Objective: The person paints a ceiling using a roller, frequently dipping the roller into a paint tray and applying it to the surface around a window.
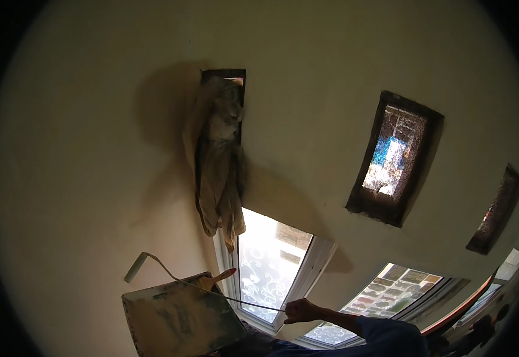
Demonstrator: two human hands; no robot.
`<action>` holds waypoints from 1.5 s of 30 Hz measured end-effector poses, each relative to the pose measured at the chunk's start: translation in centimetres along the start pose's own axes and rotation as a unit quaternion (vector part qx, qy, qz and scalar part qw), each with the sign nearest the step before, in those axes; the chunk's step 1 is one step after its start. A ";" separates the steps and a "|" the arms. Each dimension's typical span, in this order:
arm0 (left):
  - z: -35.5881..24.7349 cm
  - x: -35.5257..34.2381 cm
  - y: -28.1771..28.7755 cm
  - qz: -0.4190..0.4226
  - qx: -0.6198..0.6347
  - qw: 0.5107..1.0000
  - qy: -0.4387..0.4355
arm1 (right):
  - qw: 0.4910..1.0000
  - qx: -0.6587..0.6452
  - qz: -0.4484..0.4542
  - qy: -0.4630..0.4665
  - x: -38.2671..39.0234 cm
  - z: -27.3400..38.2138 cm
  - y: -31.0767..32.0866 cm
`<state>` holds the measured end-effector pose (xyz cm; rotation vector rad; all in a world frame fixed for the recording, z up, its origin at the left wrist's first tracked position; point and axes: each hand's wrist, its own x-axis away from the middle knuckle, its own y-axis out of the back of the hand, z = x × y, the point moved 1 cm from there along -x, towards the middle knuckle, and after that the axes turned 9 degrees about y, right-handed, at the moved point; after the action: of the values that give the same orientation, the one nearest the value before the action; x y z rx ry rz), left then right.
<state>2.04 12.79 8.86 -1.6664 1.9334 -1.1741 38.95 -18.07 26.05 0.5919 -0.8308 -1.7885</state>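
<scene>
My right hand (297,310), at the end of a forearm in a blue sleeve, is closed on the thin handle of a paint roller. The handle runs leftward across the window to a narrow, pale green roller head (134,266). Behind or below the handle is a paint-smeared tray (170,321) at the lower left, with a wooden-handled brush (223,274) lying at its upper edge. I cannot see my left hand, nor what supports the tray.
A cream wall (81,149) has dark-edged small openings (395,154), one with brown cloth (215,178) hanging from it. Below are a bright frosted window (268,262) and another glazed window (399,285). Dark shapes at the lower right (482,330) are too unclear to name.
</scene>
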 end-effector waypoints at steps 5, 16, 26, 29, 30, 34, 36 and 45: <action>3.4 -3.3 3.4 0.027 -0.245 0.924 -0.293 | 0.999 0.049 0.009 -0.017 -1.2 1.3 1.1; 4.3 -4.2 -0.8 -0.006 -0.040 0.996 0.076 | 0.994 0.103 0.015 -0.041 -1.8 1.6 3.8; -2.7 -6.0 -10.4 0.356 -0.097 0.929 -0.021 | 0.981 0.179 0.070 -0.040 -1.8 3.7 6.1; -3.3 -1.0 -12.5 0.126 -0.115 0.980 0.106 | 0.995 0.075 0.033 -0.051 0.3 4.1 6.5; -3.3 -0.5 -13.6 0.119 -0.095 0.982 0.108 | 0.994 0.091 0.030 -0.047 0.8 3.6 6.5; -3.2 0.9 -15.9 0.143 -0.058 0.979 0.133 | 0.991 0.117 0.022 -0.064 2.7 2.5 7.8; -3.5 0.6 -14.6 0.158 -0.060 0.974 0.154 | 0.992 0.104 0.010 -0.071 3.3 2.7 8.1; -3.3 -0.9 -16.0 0.140 -0.096 0.972 0.161 | 0.978 0.205 0.015 0.019 4.3 0.0 9.7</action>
<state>10.47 15.26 22.69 -1.2854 2.4573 -1.2362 43.21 -24.37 33.43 0.8719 -1.1876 -1.5804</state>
